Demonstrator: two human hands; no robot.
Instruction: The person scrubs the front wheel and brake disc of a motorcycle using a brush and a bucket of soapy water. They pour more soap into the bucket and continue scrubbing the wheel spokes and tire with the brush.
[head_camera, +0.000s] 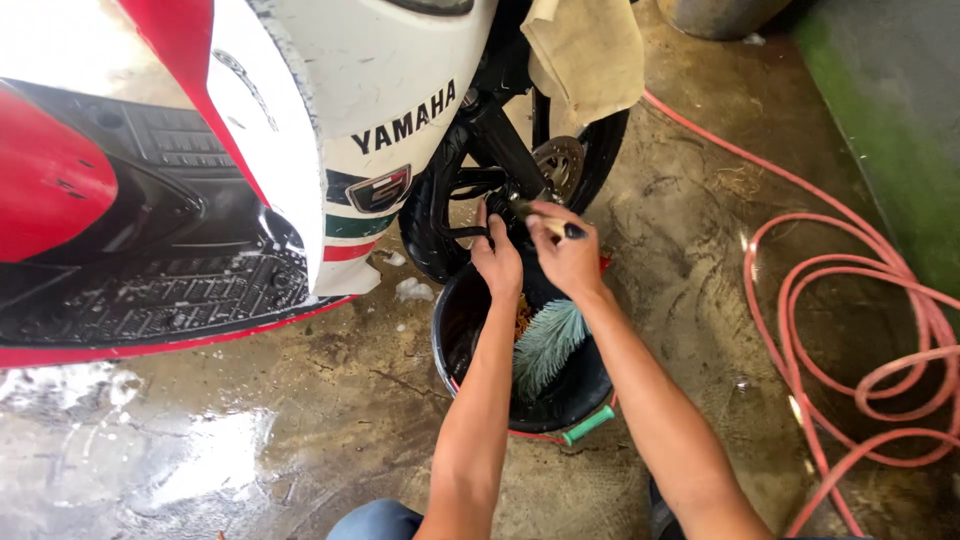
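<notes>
Scooter (250, 130), red/white, stands on wet, soapy concrete floor (300, 420) w/ pink hose (850, 330) coiled at right. Black bucket (455, 330) sits by front wheel (590, 160). Left hand (497, 258) reaches at wheel, grip unclear; right hand (567, 250) is closed round brush (548, 345) handle.

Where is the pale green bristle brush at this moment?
In the head view, the pale green brush lies inside the black bucket on the wet floor, between the person's forearms, just below the front wheel.
</notes>
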